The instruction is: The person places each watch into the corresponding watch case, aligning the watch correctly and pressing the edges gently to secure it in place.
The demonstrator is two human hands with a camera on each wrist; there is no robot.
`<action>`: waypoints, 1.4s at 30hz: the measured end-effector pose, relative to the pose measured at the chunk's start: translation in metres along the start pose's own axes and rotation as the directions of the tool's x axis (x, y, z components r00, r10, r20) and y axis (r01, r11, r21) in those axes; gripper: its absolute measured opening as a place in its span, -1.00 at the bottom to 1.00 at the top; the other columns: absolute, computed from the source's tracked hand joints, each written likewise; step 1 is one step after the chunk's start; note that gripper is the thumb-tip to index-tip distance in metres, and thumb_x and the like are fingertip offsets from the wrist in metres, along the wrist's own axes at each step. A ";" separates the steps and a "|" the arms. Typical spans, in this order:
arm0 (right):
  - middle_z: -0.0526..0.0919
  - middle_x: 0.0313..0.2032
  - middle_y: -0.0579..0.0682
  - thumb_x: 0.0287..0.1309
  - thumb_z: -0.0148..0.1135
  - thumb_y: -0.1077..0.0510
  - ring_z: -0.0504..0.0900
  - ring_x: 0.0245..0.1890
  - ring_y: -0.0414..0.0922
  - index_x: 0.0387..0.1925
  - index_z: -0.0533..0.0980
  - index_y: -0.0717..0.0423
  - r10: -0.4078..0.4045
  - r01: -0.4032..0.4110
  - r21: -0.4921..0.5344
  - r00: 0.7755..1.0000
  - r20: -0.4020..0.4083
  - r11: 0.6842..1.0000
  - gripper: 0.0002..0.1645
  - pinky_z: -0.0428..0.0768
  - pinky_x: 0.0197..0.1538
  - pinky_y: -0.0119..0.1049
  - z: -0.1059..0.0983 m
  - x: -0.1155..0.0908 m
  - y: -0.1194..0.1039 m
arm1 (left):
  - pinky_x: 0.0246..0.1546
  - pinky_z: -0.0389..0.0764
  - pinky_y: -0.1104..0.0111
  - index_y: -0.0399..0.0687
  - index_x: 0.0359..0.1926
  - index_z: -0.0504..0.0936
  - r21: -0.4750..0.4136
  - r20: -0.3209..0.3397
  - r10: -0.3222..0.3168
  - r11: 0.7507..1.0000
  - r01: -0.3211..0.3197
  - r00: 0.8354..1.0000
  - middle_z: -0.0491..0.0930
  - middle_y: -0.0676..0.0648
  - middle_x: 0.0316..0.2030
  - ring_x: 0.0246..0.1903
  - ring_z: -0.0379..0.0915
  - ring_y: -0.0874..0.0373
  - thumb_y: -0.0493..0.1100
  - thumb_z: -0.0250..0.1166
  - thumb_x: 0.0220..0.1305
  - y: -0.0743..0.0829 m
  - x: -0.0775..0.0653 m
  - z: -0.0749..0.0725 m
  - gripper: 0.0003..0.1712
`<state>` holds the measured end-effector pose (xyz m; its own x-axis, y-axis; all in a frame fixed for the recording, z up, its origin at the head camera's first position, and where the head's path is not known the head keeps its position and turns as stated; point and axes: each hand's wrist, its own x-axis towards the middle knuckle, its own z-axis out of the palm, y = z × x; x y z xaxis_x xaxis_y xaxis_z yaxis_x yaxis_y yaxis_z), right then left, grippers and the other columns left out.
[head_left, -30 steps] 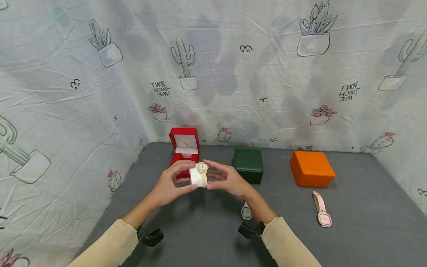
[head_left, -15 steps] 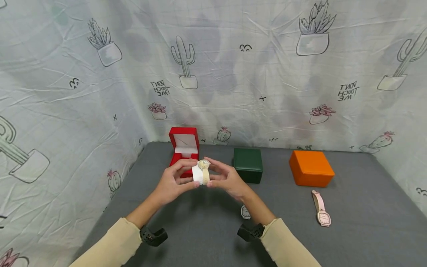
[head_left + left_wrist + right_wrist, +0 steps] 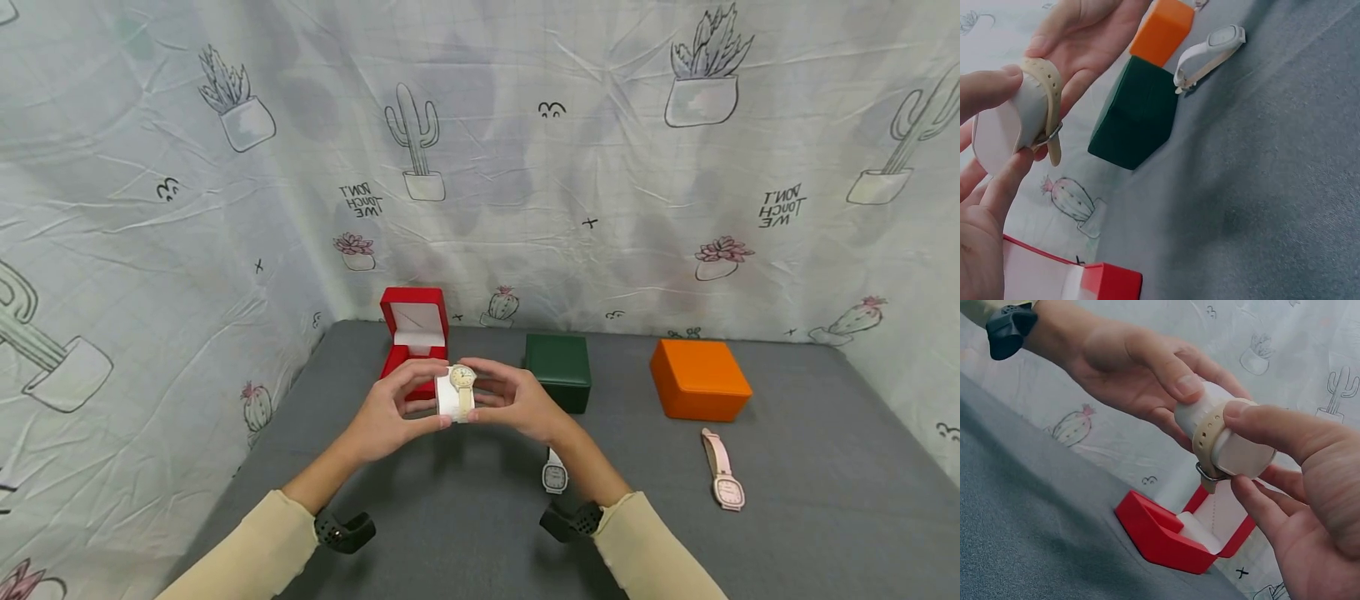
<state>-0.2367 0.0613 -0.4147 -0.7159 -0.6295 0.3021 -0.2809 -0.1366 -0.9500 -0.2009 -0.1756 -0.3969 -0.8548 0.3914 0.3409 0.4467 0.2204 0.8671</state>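
A cream-strapped watch [image 3: 462, 379] is wrapped around a white cushion [image 3: 446, 400], both held up above the table in the head view. My left hand [image 3: 390, 414] pinches the cushion's left end between thumb and fingers. From the other side, my right hand [image 3: 522, 408] pinches the watch and the cushion's right end. The left wrist view shows the strap [image 3: 1052, 87] with its tail through the metal buckle. Behind the hands stands an open red box [image 3: 414, 293] with a white-lined lid. In the right wrist view, the red box [image 3: 1160, 540] lies below the held watch.
A closed green box [image 3: 558, 367] stands right of the hands, and a closed orange box [image 3: 701, 379] farther right. A white watch [image 3: 555, 477] lies near my right forearm. A pink watch [image 3: 726, 487] lies before the orange box. Printed cloth [image 3: 495, 167] hangs behind.
The watch and cushion have shifted slightly right, tipping up and then back down between frames. Both hands keep their hold, and the boxes and other watches stay in place.
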 end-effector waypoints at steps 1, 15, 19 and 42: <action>0.39 0.33 0.12 0.05 0.40 0.28 0.43 0.31 0.11 0.35 0.31 0.08 -0.002 0.002 -0.002 1.000 -0.001 1.000 -0.19 0.51 0.23 -0.25 0.000 0.000 0.000 | 0.03 0.62 0.28 0.01 0.21 0.43 -0.002 0.001 0.003 1.000 -0.003 1.000 0.38 -0.05 0.25 0.22 0.39 0.03 -0.27 0.49 0.01 0.000 0.000 0.000 -0.29; 0.31 0.39 0.14 0.09 0.36 0.31 0.38 0.35 0.06 0.38 0.29 0.10 -0.059 0.060 -0.106 0.998 0.020 0.993 -0.19 0.48 0.26 -0.22 0.005 -0.004 -0.002 | 0.02 0.63 0.29 -0.09 0.21 0.38 -0.016 0.040 0.017 1.000 -0.017 0.999 0.32 -0.23 0.29 0.23 0.38 -0.15 -0.32 0.46 0.04 0.001 0.000 0.001 -0.30; 0.38 0.33 0.06 0.08 0.37 0.30 0.45 0.29 0.09 0.36 0.30 0.03 -0.012 0.013 -0.066 1.000 0.018 0.998 -0.19 0.53 0.22 -0.20 0.005 -0.004 -0.005 | 0.03 0.62 0.29 -0.06 0.24 0.37 0.005 0.054 0.015 1.000 -0.015 0.998 0.33 -0.14 0.29 0.26 0.36 -0.10 -0.30 0.46 0.05 0.005 0.001 0.003 -0.28; 0.27 0.37 0.04 0.12 0.32 0.33 0.42 0.27 0.15 0.34 0.31 0.08 -0.032 0.032 -0.003 0.999 0.017 0.999 -0.25 0.49 0.25 0.01 0.009 -0.006 -0.006 | 0.04 0.61 0.29 0.05 0.29 0.33 -0.022 0.065 -0.086 0.996 0.088 0.994 0.34 -0.09 0.29 0.31 0.32 -0.14 -0.23 0.45 0.08 0.011 0.004 0.006 -0.24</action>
<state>-0.2249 0.0585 -0.4119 -0.6955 -0.6379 0.3307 -0.3052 -0.1544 -0.9397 -0.1978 -0.1666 -0.3886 -0.8710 0.4282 0.2406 0.3643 0.2345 0.9013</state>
